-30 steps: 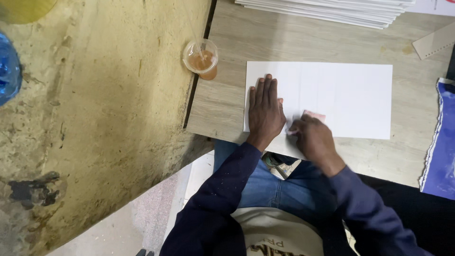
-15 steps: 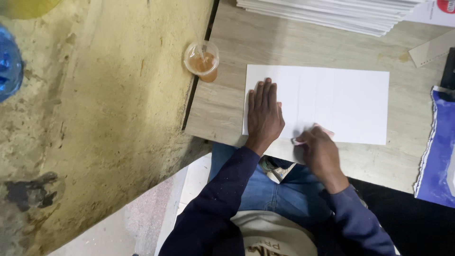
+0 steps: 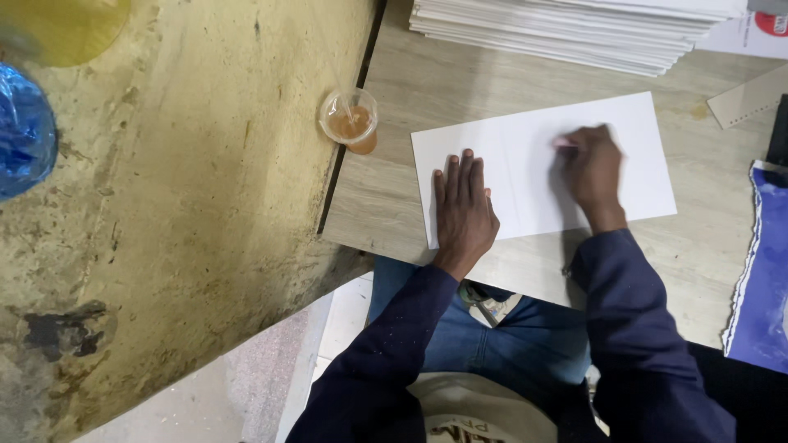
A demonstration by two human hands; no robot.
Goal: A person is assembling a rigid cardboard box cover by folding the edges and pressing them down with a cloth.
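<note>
Head view — white paper sheet (image 3: 525, 148) flat on wooden surface (image 3: 410, 197), long axis left-right. Left hand (image 3: 464, 209) flat, fingers spread, pinning sheet's near-left part. Right hand (image 3: 593, 168) blurred, pinched on small pink object (image 3: 565, 142) mid-sheet — nearer far edge.

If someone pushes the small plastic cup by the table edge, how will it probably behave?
The plastic cup looks thin and light, so it would likely slide or tip easily. It holds brownish liquid that could spill. It stands at the table edge, so a push leftward might drop it.
</note>
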